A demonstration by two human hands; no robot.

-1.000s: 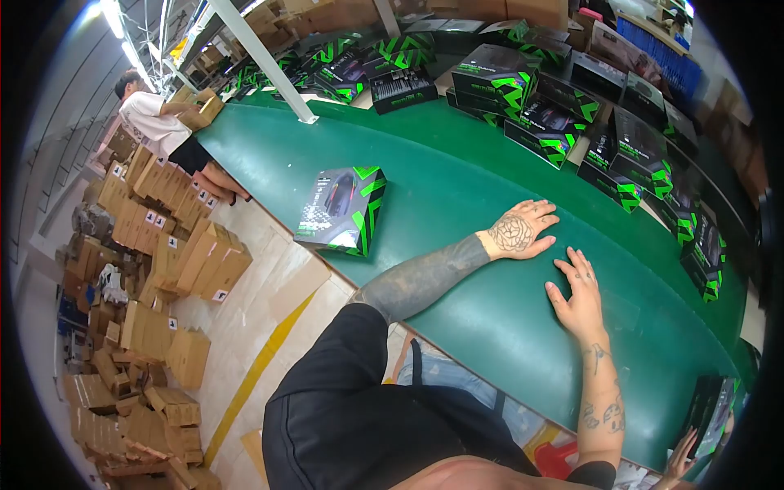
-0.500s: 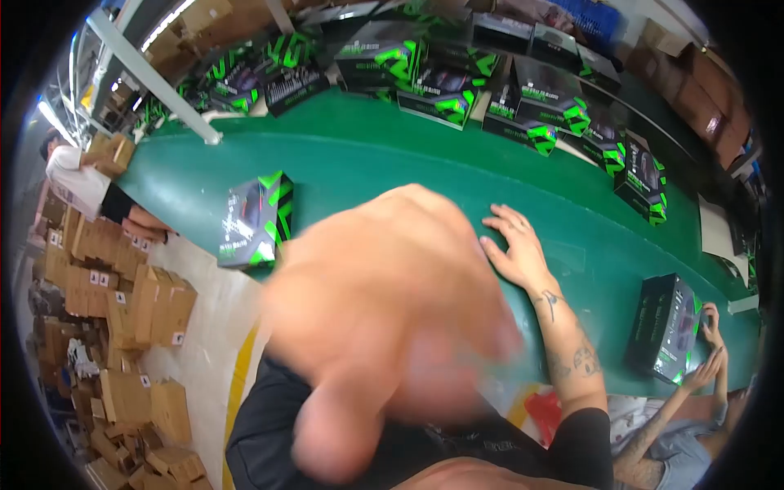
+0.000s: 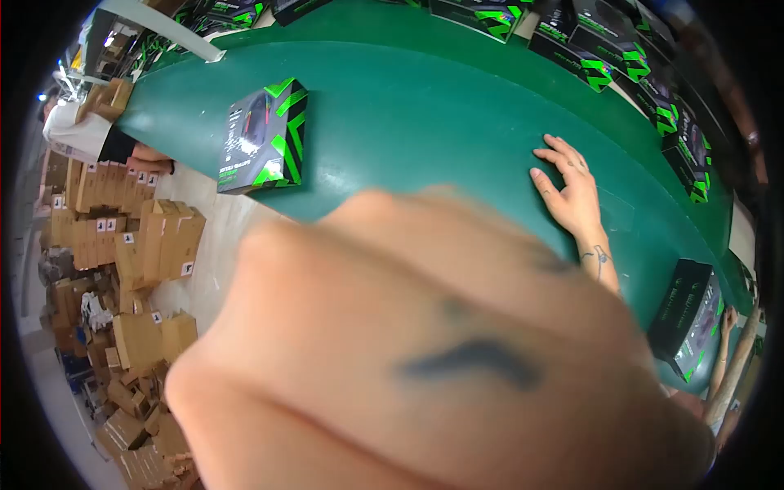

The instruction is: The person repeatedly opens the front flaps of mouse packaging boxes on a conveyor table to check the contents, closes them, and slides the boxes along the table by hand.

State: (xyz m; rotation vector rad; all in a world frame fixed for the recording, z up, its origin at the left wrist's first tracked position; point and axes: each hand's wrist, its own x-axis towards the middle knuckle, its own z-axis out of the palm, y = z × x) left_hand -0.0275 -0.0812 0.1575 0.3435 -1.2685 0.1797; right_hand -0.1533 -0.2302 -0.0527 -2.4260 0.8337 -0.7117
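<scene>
My left hand looms right before the camera, blurred, with its back and bent knuckles facing me. A dark tattoo shows on it. Its fingers are hidden, so I cannot tell whether they hold anything. Palm down on the green tabletop, my right hand rests open with fingers apart and nothing in it. A black-and-green printed box lies on the table to the left, near the edge, apart from both hands. Another such box is at the right, beside a co-worker's hand.
Several similar boxes line the raised far strip of the table. A white metal post stands at the far left. Brown cartons are piled on the floor at left, where another person holds a carton.
My left hand has come closer to the camera and fills more of the view. The view has tilted down, so the boxes appear higher. My right hand stays flat on the table.
</scene>
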